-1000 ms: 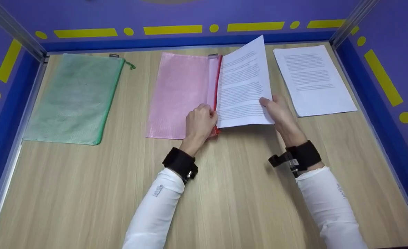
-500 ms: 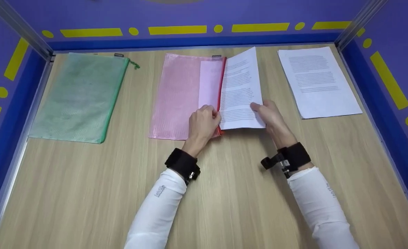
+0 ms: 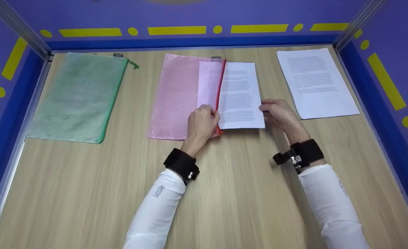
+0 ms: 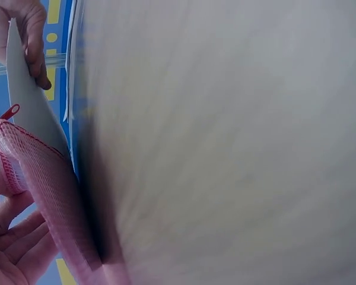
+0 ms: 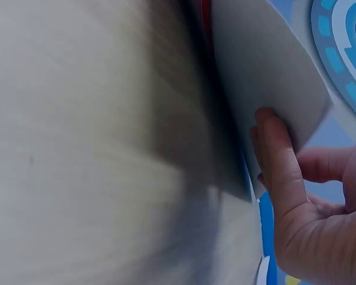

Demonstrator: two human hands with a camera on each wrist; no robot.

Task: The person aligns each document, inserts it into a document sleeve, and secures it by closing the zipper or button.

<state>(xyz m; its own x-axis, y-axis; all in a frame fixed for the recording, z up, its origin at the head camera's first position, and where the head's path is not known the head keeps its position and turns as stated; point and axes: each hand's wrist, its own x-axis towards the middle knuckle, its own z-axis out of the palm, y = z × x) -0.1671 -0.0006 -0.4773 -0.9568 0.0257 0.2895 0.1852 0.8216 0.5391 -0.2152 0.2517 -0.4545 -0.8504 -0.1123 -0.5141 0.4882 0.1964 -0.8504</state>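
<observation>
Left hand (image 3: 202,121) curled, gripping red zip edge of pink mesh pouch (image 3: 179,97) at near corner. Right hand (image 3: 280,114) pinching right edge of printed sheets (image 3: 240,95), lying half inside pouch at counter (image 3: 224,193) centre. Far right: second printed stack (image 3: 316,81). Far left: green mesh pouch (image 3: 75,97), flat.

Right hand (image 5: 308,196) — fingertip pressed against paper sheet (image 5: 261,65) edge above it; blurred worktop (image 5: 77,148) beside.
</observation>
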